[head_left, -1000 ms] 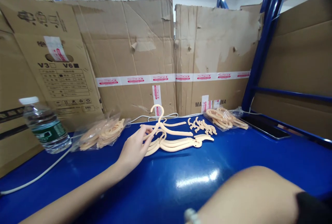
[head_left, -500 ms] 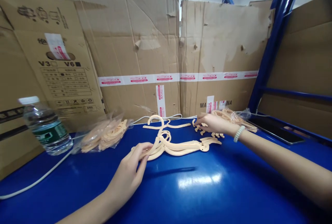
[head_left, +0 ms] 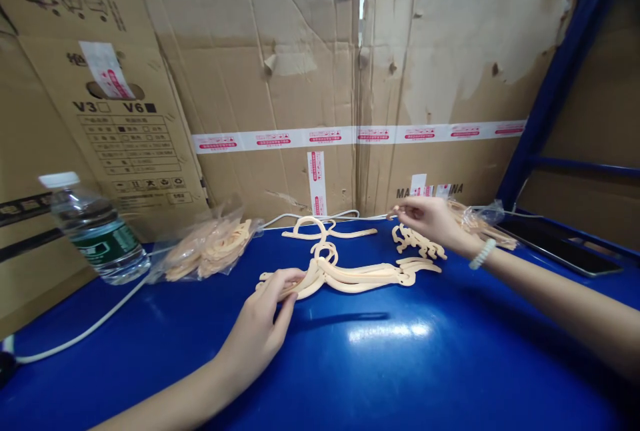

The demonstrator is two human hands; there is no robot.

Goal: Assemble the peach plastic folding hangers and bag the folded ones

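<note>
My left hand (head_left: pixel 270 314) is closed on the left arm of a beige plastic clothes hanger, pinched between thumb and fingers. The hanger (head_left: pixel 365 274) lies in a small stack of similar ones on the blue table, its hook toward the back. My right hand (head_left: pixel 427 218) is raised above a heap of small curved beige pieces (head_left: pixel 417 242). Its fingers are pinched together, with what looks like one small beige piece (head_left: pixel 397 209) at the tips. Another loose hanger (head_left: pixel 350 236) lies flat behind the stack.
A water bottle (head_left: pixel 103 234) and a clear bag of beige hanger parts (head_left: pixel 207 248) stand at the left. More bagged parts (head_left: pixel 480 221) and a dark phone (head_left: pixel 563 244) are at the right. Cardboard (head_left: pixel 280 98) walls the back. A white cable (head_left: pixel 90 328) crosses the left side.
My right hand has risen off the heap of small pieces, which shows more fully now. My left hand keeps its grip on the hanger. The camera view has tilted downward.
</note>
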